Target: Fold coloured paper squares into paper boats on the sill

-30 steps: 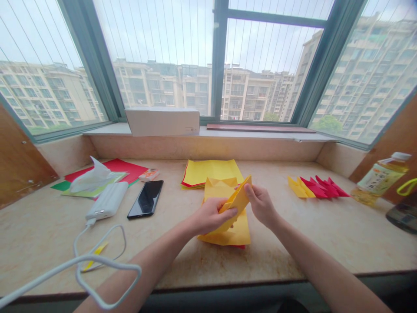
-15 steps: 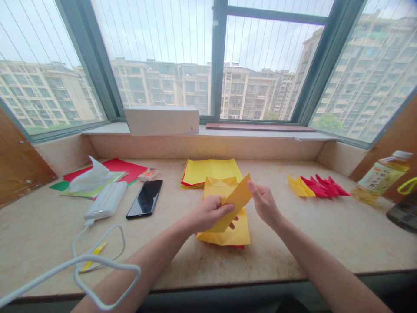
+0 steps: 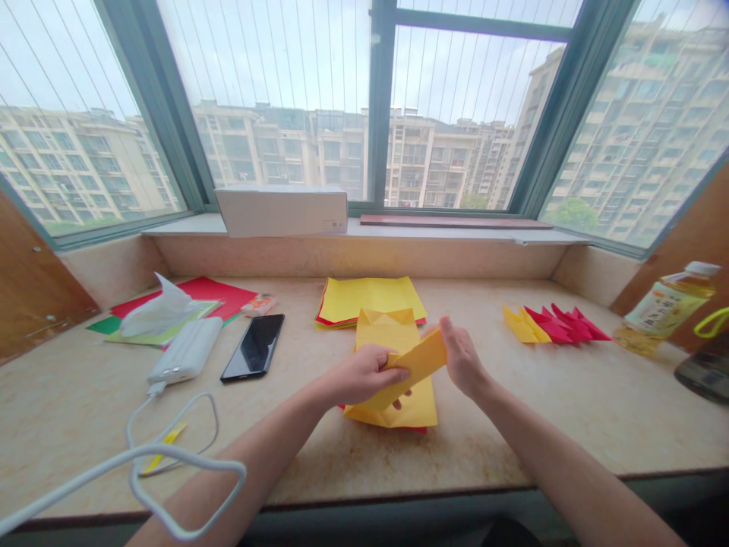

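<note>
A folded piece of yellow paper [image 3: 418, 361] is held above the counter, tilted up to the right. My left hand [image 3: 367, 374] grips its left part, thumb on top and fingertips showing below. My right hand [image 3: 462, 361] is closed on its right end, the thumb at the upper corner; its other fingers are partly hidden. Beneath lie creased yellow sheets [image 3: 387, 325] with a red edge showing under them. Just behind is a stack of flat yellow and red paper [image 3: 370, 296].
On the right stand folded yellow and red paper pieces [image 3: 563, 325], a drink bottle [image 3: 664, 311] and a dark container [image 3: 706, 372]. To the left are a phone [image 3: 254, 348], a white power bank [image 3: 187, 349] with a looping cable [image 3: 187, 456], tissues [image 3: 159, 308] and coloured paper [image 3: 213, 292].
The paper's right end has come down and slightly right, so it lies flatter. My right hand has shifted a little right with it; my left hand has kept its hold.
</note>
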Demonstrator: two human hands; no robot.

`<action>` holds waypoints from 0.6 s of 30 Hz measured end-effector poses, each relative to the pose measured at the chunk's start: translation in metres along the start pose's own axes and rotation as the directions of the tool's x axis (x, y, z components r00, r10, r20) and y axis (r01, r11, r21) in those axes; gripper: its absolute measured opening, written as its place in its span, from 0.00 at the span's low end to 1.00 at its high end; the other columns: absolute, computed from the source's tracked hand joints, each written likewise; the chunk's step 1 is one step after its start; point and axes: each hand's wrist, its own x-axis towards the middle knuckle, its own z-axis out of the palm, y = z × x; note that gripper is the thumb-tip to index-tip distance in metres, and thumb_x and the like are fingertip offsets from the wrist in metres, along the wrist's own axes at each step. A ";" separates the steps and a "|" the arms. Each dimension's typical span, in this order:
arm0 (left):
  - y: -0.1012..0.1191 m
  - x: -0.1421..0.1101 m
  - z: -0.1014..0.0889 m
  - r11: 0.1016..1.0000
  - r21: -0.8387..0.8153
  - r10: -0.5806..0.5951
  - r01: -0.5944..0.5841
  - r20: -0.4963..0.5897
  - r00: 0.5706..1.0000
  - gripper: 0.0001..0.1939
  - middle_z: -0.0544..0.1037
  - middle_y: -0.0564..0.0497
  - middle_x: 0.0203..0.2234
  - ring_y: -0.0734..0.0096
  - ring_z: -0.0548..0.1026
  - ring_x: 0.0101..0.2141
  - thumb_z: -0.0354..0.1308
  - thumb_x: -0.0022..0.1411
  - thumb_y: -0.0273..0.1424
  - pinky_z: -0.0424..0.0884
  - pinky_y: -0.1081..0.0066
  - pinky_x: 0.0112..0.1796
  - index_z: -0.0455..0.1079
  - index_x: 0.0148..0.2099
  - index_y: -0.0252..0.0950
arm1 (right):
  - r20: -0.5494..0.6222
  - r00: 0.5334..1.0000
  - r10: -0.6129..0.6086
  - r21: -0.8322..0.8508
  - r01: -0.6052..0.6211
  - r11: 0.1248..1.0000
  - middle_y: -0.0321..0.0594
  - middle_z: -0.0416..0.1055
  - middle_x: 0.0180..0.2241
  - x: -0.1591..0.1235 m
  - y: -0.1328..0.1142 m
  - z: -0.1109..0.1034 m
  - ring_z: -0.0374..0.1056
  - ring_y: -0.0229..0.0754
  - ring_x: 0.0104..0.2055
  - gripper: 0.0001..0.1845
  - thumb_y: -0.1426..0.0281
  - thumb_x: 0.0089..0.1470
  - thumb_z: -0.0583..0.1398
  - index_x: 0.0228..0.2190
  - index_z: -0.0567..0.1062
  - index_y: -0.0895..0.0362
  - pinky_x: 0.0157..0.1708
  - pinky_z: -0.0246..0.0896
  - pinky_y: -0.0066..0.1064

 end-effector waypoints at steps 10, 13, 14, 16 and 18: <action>0.001 0.000 -0.004 0.998 -0.054 -0.019 0.019 -0.004 1.000 0.25 0.78 0.45 0.31 0.70 0.77 0.25 0.61 0.58 0.49 0.74 0.72 0.26 0.71 0.44 0.31 | 0.024 0.999 0.023 -0.015 -0.023 1.000 0.38 0.66 0.16 0.004 0.001 -0.001 0.61 0.37 0.17 0.36 0.42 0.60 0.47 0.19 0.70 0.56 0.18 0.54 0.28; 0.001 0.003 -0.006 0.996 -0.077 0.043 -0.050 -0.101 0.994 0.26 0.76 0.48 0.31 0.73 0.75 0.25 0.61 0.58 0.50 0.75 0.71 0.27 0.71 0.46 0.31 | 0.194 0.981 0.018 -0.052 -0.008 0.999 0.38 0.68 0.17 0.003 0.005 -0.001 0.63 0.37 0.18 0.32 0.44 0.59 0.51 0.20 0.70 0.57 0.19 0.56 0.27; 0.000 0.004 -0.007 0.995 -0.075 0.058 -0.069 -0.138 0.989 0.26 0.75 0.48 0.31 0.74 0.74 0.24 0.60 0.58 0.50 0.75 0.71 0.28 0.71 0.45 0.31 | 0.219 0.975 0.022 -0.080 -0.004 0.997 0.38 0.69 0.17 0.002 0.005 0.000 0.63 0.36 0.19 0.31 0.45 0.59 0.53 0.20 0.70 0.58 0.20 0.57 0.27; -0.001 0.007 -0.007 0.993 -0.072 0.081 -0.096 -0.185 0.979 0.26 0.75 0.48 0.30 0.74 0.74 0.25 0.59 0.59 0.51 0.76 0.71 0.28 0.71 0.43 0.31 | 0.222 0.975 0.017 -0.126 0.011 0.992 0.39 0.70 0.18 0.000 0.005 0.002 0.64 0.36 0.20 0.30 0.47 0.59 0.54 0.20 0.70 0.58 0.22 0.58 0.27; -0.003 0.010 -0.006 0.990 -0.068 0.104 -0.120 -0.203 0.974 0.28 0.75 0.47 0.30 0.71 0.75 0.27 0.55 0.60 0.54 0.76 0.70 0.27 0.72 0.41 0.30 | 0.191 0.982 -0.008 -0.157 0.038 0.987 0.39 0.70 0.19 -0.003 0.003 0.005 0.64 0.36 0.22 0.30 0.48 0.61 0.53 0.19 0.69 0.58 0.23 0.57 0.27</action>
